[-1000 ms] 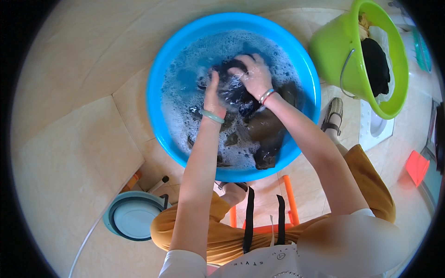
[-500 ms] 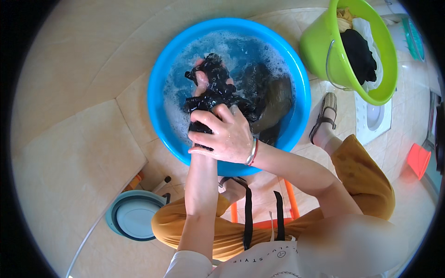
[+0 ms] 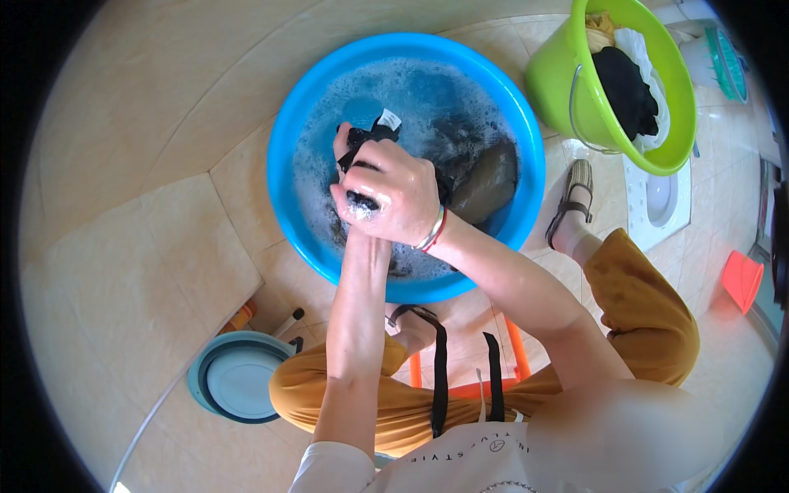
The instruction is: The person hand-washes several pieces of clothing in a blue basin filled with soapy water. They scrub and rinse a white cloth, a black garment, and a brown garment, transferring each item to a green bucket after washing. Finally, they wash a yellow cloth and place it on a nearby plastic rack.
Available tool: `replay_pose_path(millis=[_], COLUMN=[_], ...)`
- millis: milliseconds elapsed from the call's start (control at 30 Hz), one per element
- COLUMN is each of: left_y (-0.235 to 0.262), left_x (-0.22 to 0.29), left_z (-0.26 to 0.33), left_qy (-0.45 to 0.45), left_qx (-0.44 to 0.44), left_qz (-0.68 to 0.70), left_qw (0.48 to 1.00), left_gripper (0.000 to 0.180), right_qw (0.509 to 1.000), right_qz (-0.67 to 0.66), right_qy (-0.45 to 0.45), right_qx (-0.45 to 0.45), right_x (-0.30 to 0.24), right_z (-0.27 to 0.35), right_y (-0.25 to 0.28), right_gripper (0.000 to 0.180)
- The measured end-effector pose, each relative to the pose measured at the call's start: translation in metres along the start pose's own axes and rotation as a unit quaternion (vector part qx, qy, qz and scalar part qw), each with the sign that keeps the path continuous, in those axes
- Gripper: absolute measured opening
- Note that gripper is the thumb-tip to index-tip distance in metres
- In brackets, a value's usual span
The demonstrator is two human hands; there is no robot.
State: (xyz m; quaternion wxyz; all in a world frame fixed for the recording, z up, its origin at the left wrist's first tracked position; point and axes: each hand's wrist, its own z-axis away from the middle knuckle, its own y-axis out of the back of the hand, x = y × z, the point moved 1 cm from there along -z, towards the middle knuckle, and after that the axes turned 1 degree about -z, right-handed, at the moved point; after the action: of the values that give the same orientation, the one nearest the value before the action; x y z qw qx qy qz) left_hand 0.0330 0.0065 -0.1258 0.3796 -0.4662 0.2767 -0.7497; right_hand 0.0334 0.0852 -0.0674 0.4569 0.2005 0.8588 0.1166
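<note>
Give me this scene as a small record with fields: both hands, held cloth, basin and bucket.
left hand: mostly hidden by the right hand; grip unclear
right hand: closed on black cloth
black cloth: wet, with white tag
blue basin: foamy water, brownish cloth on right side
green bucket: right of basin, containing black fabric, yellowish fabric, white item

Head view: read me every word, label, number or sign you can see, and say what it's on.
White top: small dark letters and a round mark, printed; I won't copy them out.
White tag on the black cloth: too small to read.
No other lettering can be made out.
</note>
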Motion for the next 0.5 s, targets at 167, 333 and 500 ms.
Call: replay_pose_path(millis=[167,333,500], left_y=[0.015,-0.011,0.004], left_x=[-0.007,-0.009,0.004], left_z=[-0.004,-0.006,-0.016], left_qy=[-0.005,0.037,-0.045], left_qx=[0.079,0.264,0.224], left_qz=[0.019,-0.073,-0.054], left_qw=[0.997,0.961,0.972], left_gripper=[0.030,0.029,0.038], right_qw=[0.997,0.976,0.952], right_qz=[-0.024,0.052,0.163], right_qy=[-0.069,-0.211,-0.260], right_qx=[-0.003,0.008,-0.023], right_x=[0.016,0.080,0.131], right_z=[-0.006,-0.003,0.006], right_y=[-0.001,0.000,0.015], right_gripper=[0.010,0.011,0.036])
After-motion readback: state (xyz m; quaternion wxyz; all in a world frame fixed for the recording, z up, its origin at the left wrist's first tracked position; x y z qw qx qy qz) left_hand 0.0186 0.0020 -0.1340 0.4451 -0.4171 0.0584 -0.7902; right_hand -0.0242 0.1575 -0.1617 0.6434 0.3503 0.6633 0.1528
